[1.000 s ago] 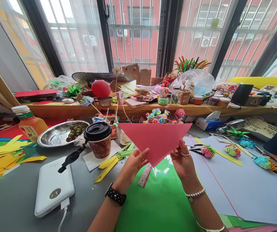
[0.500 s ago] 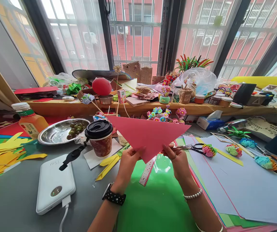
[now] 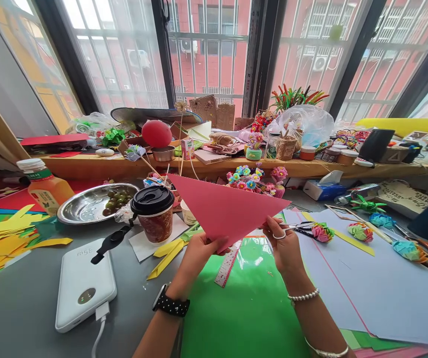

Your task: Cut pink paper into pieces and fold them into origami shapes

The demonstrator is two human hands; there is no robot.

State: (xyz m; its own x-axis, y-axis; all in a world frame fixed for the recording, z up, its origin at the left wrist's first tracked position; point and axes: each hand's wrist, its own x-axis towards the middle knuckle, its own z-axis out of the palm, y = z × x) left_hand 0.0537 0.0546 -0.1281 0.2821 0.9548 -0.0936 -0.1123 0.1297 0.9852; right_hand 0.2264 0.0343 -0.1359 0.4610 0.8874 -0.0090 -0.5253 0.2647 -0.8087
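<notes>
A pink sheet of paper (image 3: pixel 229 209), a triangle with its point downward, is held up in front of me. My left hand (image 3: pixel 201 256) pinches it near the lower point, thumb in front and fingers behind. At the lower right edge, the fingertips of my right hand (image 3: pixel 283 243) close on the paper; a ring shows on a finger. Under both hands lies a shiny green mat (image 3: pixel 242 308). A patterned ruler (image 3: pixel 228 266) rests on the mat, its far end hidden by the paper. Black-handled scissors (image 3: pixel 303 229) lie just beyond my right hand.
On the left are a white power bank (image 3: pixel 85 283), a lidded coffee cup (image 3: pixel 152 214), a steel plate (image 3: pixel 81 205) with grapes and a juice bottle (image 3: pixel 46 186). White sheets (image 3: pixel 378 283) and folded paper flowers (image 3: pixel 361 231) lie right. A cluttered wooden ledge (image 3: pixel 214 171) runs behind.
The paper has tilted, its right corner dipping. My right hand has slid right and up along its edge; my left hand has shifted slightly right toward the lower point.
</notes>
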